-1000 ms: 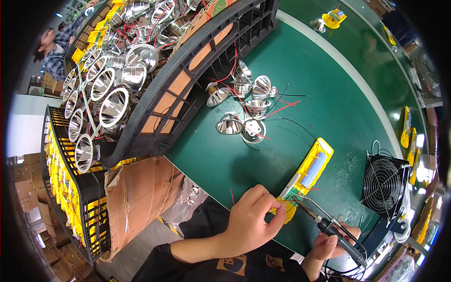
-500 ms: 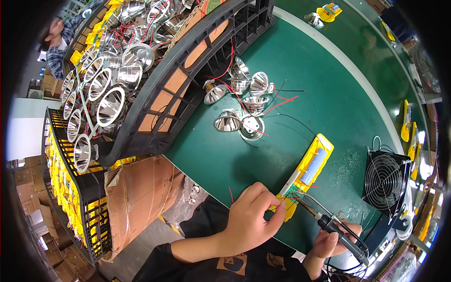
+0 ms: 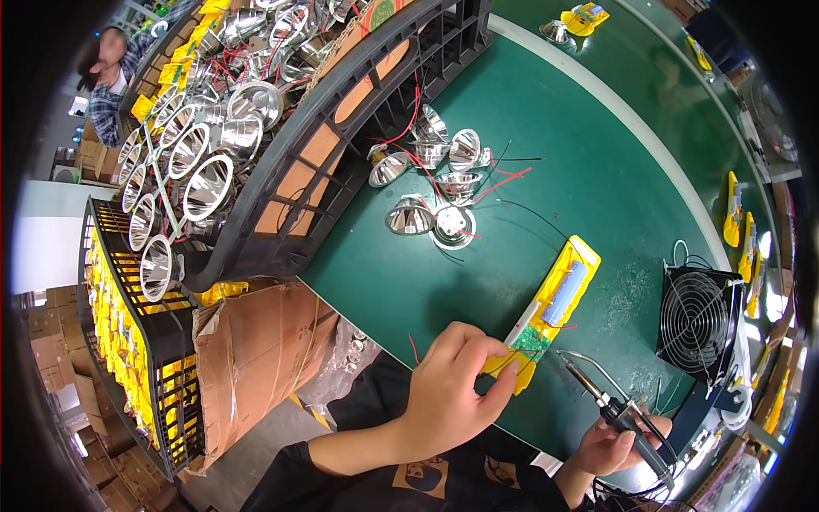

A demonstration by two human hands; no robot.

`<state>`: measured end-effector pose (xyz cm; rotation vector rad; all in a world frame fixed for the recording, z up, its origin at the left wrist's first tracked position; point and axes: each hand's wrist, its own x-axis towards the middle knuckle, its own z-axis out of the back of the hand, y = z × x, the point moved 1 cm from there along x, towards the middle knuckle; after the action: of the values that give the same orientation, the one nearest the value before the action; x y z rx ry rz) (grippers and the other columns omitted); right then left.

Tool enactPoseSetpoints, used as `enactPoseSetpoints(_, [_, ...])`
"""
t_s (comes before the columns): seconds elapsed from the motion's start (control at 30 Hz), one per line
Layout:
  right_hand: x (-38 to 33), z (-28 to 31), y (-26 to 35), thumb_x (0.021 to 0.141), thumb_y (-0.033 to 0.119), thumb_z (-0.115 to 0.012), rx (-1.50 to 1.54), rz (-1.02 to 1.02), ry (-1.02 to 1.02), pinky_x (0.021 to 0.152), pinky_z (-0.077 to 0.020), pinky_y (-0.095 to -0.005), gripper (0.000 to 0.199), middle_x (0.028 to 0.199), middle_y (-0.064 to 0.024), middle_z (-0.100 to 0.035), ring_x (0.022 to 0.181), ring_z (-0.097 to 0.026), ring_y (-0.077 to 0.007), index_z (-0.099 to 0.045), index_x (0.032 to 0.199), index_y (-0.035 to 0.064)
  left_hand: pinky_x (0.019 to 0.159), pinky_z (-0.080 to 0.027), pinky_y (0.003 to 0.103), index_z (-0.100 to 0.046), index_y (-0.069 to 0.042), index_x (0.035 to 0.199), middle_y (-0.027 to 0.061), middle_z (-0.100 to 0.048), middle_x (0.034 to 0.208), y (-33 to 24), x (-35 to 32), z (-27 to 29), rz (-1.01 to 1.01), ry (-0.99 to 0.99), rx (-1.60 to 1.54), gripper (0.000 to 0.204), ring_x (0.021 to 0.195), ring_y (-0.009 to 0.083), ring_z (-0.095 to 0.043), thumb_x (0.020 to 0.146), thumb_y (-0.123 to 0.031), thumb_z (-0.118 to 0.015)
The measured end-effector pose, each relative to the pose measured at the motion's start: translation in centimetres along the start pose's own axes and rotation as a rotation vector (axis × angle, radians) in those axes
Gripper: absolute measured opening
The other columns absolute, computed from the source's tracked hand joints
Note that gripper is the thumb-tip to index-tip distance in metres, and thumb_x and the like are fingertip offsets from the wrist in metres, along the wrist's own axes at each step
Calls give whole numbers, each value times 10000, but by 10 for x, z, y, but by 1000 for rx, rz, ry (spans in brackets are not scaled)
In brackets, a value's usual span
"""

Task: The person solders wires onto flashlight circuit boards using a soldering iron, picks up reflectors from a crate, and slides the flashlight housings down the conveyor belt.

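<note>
My left hand [image 3: 452,392] rests on the green table, its fingertips pinching thin wires at the near end of a long yellow housing [image 3: 550,307]. That housing lies open and shows a green circuit board [image 3: 531,340] and a pale blue cell. My right hand [image 3: 616,442] grips a soldering iron [image 3: 610,410] by its black handle, with the tip pointing up-left and hovering just right of the circuit board.
Several loose silver reflector cups [image 3: 431,183] with red and black wires lie mid-table. A black crate [image 3: 256,136] full of reflectors stands to the left, with a cardboard box [image 3: 256,350] below it. A black fan [image 3: 698,320] stands at right. Another person sits far upper left.
The view has shifted slightly. My left hand stays at the housing's near end, and the soldering iron tip remains close to the board.
</note>
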<state>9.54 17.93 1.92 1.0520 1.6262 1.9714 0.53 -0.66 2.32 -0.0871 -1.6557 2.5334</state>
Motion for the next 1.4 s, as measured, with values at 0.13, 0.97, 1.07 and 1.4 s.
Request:
enactPoseSetpoints(0.13, [-1,1,3,694,329,-689,15,-38,-14,499,-425,-202,488,709,-11,-351,553,-425,-97,-289,766,59,477,-367,216,-576,-43,789,55,-474,753,1,-1,6,-210,-10,207,141,545,104,-441,679,-19,-660])
enactPoseSetpoints(0.97, [5,-33,15,754,409,-612,-123,-70,162,459,-408,-191,441,460,1,-437,385,-454,-71,-367,777,43,494,-389,255,-562,-31,690,50,-545,619,6,-1,-2,-163,-74,33,122,527,156,-509,650,39,-653])
enactPoseSetpoints(1.07, [4,-33,14,755,420,-608,-162,-75,173,458,-403,-190,447,459,3,-437,388,-454,-69,-373,775,40,485,-381,259,-549,-34,670,46,-533,602,6,2,-3,-157,-57,22,129,510,156,-493,645,38,-653])
enactPoseSetpoints(1.4, [2,-31,7,744,350,-610,-114,-43,166,365,-344,-166,414,595,-58,-441,404,-428,-80,-383,794,7,471,-350,270,-531,-49,646,31,-496,563,5,5,-5,-149,-47,23,148,495,163,-456,637,35,-652])
